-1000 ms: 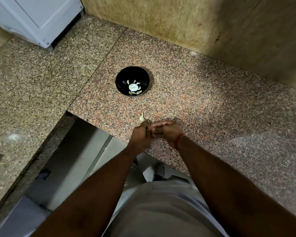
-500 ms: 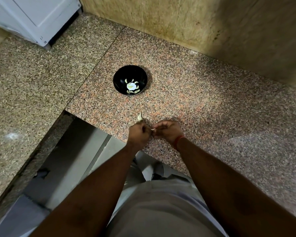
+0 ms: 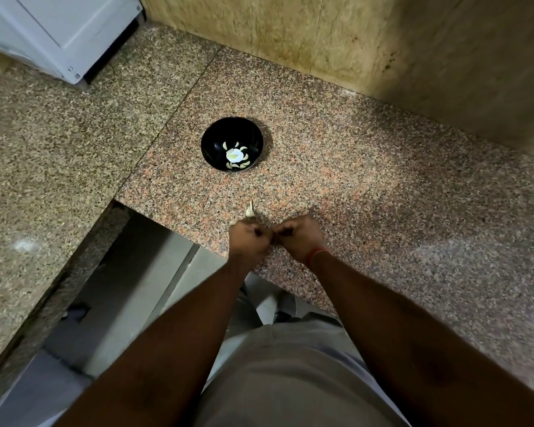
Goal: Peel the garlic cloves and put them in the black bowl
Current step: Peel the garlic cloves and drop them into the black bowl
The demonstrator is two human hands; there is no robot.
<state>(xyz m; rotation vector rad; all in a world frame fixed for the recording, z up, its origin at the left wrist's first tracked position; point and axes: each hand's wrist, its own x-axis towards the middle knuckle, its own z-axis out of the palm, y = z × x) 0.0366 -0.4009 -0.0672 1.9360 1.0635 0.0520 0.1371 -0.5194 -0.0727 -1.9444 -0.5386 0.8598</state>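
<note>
Head view: left hand (image 3: 248, 238) and right hand (image 3: 299, 237) meet knuckle to knuckle at the near edge of the granite counter (image 3: 367, 186), fingers curled tight; whatever they pinch between them is hidden, so I cannot tell. A garlic piece (image 3: 250, 210) lies just beyond the left hand. The black bowl (image 3: 211, 143) sits farther back, holding several peeled cloves (image 3: 235, 155)
</note>
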